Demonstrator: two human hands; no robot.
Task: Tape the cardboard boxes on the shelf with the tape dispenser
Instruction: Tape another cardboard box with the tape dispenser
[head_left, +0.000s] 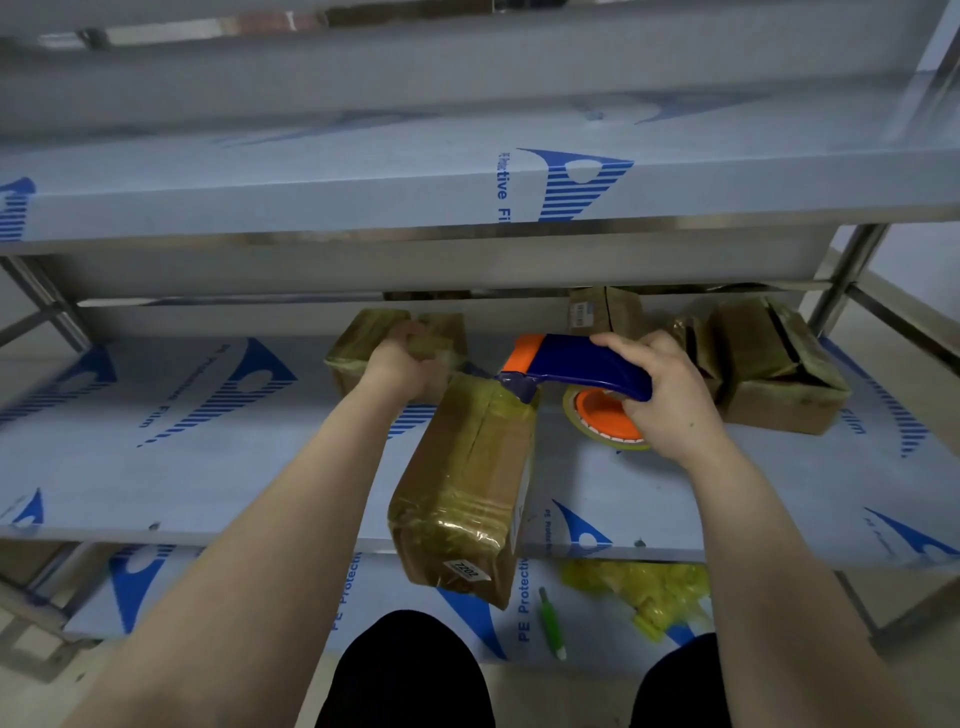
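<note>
On the middle shelf (234, 467), five boxes as far as countable: one long front box (467, 483) wrapped in yellowish tape, near end overhanging the shelf edge; one left box (358, 332) at the back; one back box (605, 309) tucked under the upper shelf (363, 197); two right boxes (779, 374) pressed together, the line between them hard to read. One dispenser (582, 361), blue with orange trim, carrying one tape roll (597, 421). Left grip (405, 364) closed, fingers curled over the top of the left box, just beyond the front box's far end. Right grip (670, 395) wrapped tight round the dispenser's handle, thumb on top, fingers beneath beside the roll. Dispenser nose touching the front box's far top edge. On the lower shelf (592, 644), one green-handled tool (550, 623) and one wad of yellow tape (639, 587), apart
</note>
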